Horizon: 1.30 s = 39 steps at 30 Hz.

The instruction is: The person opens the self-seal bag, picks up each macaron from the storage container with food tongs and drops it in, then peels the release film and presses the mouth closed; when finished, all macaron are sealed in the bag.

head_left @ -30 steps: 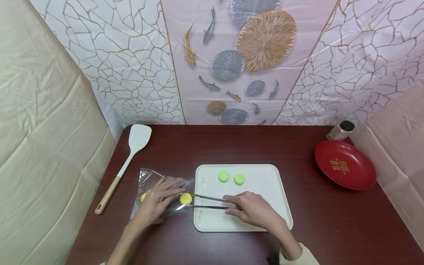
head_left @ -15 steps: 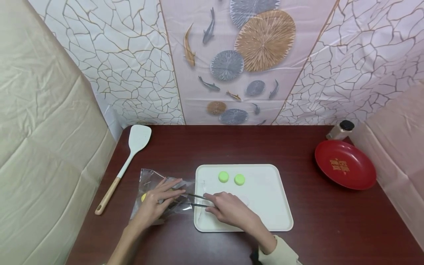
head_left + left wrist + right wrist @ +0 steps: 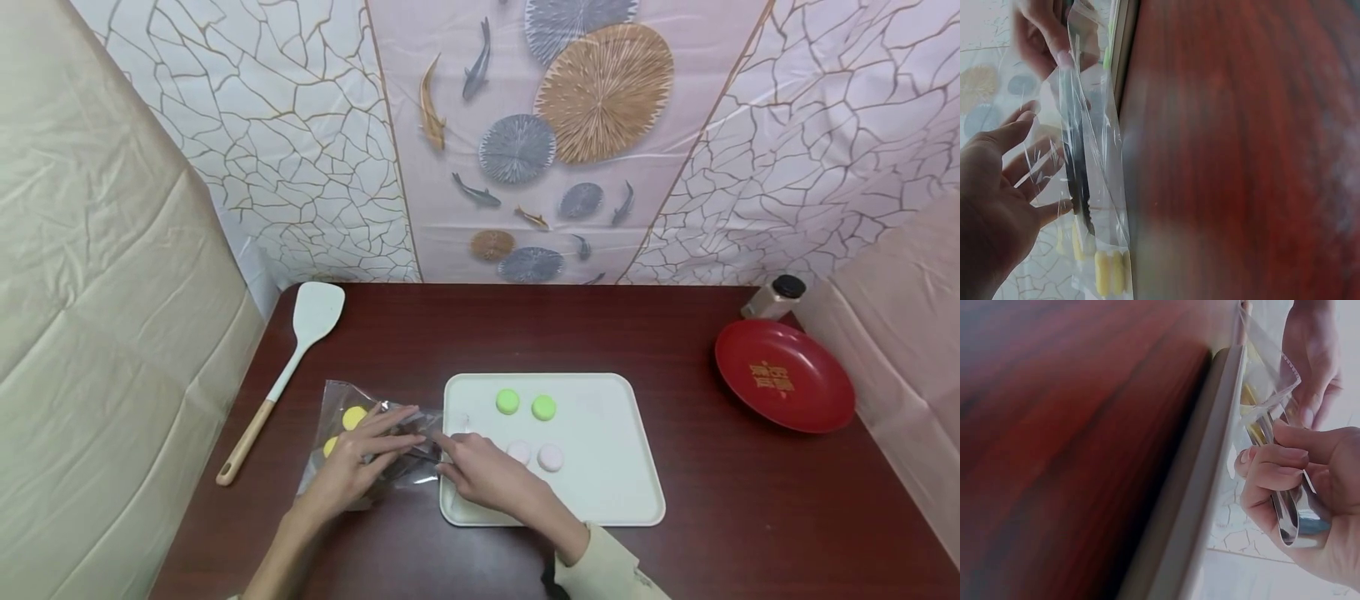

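Observation:
My right hand (image 3: 483, 471) grips silver metal tongs (image 3: 1286, 519) near their bent end, over the tray's left edge. The tongs' serrated tips reach inside a clear plastic bag (image 3: 326, 408), close to the yellow macarons (image 3: 1110, 272) in it. Two of these yellow macarons show in the head view, near the bag's far end. My left hand (image 3: 356, 462) lies over the bag with fingers extended, touching its film; it covers part of the tongs. On the white tray (image 3: 600, 492) sit two green macarons (image 3: 507, 402) and two pale pink macarons (image 3: 551, 457), one partly behind my right hand.
A white spatula (image 3: 317, 312) with a wooden handle lies at the left of the dark table (image 3: 390, 333). A red plate (image 3: 783, 375) rests at the right, with a black-lidded jar (image 3: 772, 298) behind it. Fabric walls surround the back and sides.
My right hand has moved left, carrying the tongs deeper into the bag. The yellow macaron from the bag's mouth is now farther inside. The pale pink macarons have come into sight.

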{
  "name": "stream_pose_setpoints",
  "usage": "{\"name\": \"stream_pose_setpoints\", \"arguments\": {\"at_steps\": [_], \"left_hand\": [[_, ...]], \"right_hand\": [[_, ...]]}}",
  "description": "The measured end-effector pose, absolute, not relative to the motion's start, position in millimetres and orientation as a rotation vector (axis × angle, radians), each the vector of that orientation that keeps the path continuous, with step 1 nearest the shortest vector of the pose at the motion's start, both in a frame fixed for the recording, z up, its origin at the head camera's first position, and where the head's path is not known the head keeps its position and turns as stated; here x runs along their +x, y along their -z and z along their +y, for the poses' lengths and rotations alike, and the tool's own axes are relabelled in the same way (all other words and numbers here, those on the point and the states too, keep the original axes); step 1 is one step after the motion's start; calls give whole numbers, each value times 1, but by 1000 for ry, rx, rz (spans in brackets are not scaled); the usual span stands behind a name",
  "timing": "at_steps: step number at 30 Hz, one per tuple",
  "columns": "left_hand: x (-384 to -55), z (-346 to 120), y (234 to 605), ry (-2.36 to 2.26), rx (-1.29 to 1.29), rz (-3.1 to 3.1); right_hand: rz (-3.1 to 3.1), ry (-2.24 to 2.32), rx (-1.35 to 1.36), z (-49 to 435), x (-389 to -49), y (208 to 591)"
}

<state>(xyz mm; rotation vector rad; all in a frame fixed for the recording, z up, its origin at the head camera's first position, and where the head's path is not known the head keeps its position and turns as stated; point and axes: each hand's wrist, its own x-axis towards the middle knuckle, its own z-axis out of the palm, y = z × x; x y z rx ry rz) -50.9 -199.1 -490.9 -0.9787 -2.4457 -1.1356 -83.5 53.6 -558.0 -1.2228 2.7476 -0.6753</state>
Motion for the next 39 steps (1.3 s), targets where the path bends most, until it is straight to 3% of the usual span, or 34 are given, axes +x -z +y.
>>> {"name": "stream_pose_setpoints", "arguments": {"at_steps": [18,21,30,39], "left_hand": [[-52,-195,491,1170,-912,-2457],[-53,-195,489,1155,-872,-2477],[-54,-192,484,1113,-791,-2479],[-56,-189,483,1149,-803,-2447]], "right_hand": [[2679,806,-1127,30,-92,550],[2628,824,-1058,38,-85,523],[2755,778,-886,93,-58,441],[2807,751,-857,180,-40,426]]}}
